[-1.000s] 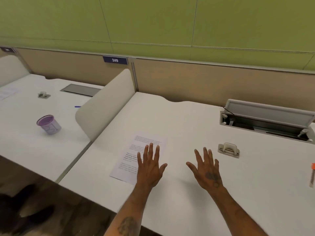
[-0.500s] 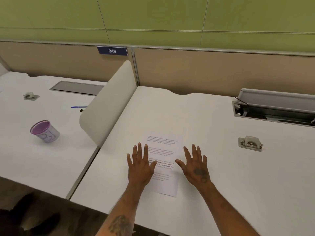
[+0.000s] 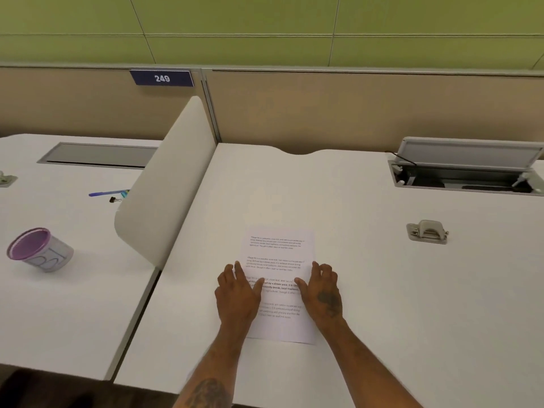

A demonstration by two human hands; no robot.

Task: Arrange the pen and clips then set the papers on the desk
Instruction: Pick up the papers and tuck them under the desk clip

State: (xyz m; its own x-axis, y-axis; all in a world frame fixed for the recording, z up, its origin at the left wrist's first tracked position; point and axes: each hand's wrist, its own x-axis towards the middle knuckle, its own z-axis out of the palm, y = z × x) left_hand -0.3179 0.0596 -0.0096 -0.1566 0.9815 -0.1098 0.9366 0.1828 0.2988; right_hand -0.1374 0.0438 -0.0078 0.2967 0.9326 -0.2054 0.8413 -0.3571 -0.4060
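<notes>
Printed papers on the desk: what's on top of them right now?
Both hands press on the papers: left hand on the left edge, right hand on the right. They cover some text.

Paper (image 3: 278, 251): white, black print. Desk (image 3: 382, 290): white. Cup (image 3: 39, 254), 9 o'clock: purple inside. Pen (image 3: 101, 193), 10 o'clock: blue. Wall (image 3: 265, 25), 12 o'clock: green.
</notes>
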